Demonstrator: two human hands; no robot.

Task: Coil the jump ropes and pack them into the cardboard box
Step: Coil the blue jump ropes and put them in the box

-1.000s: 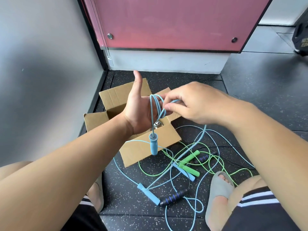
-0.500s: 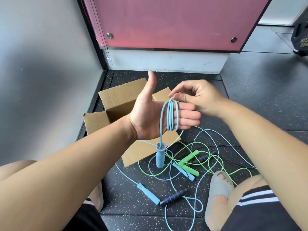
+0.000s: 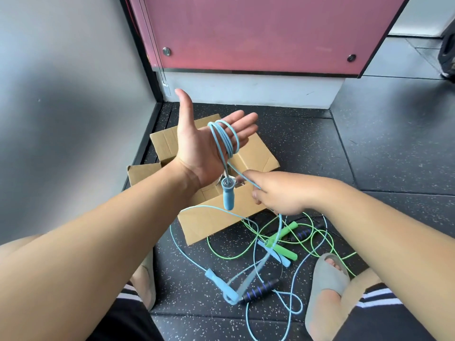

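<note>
The blue jump rope [image 3: 225,139] looped round my flat, open left hand [image 3: 199,146]. My right hand [image 3: 278,193] pinched it; another loop seemed next.

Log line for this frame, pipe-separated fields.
step: coiling blue rope | left hand: open, loops round it | right hand: holds trailing strand | cardboard box: open, on floor

The dark speckled rubber floor [image 3: 369,143] carries an open brown cardboard box [image 3: 216,217], a tangled green jump rope [image 3: 286,252], light-blue jump ropes [image 3: 218,283] and a black ribbed handle [image 3: 261,289].
</note>
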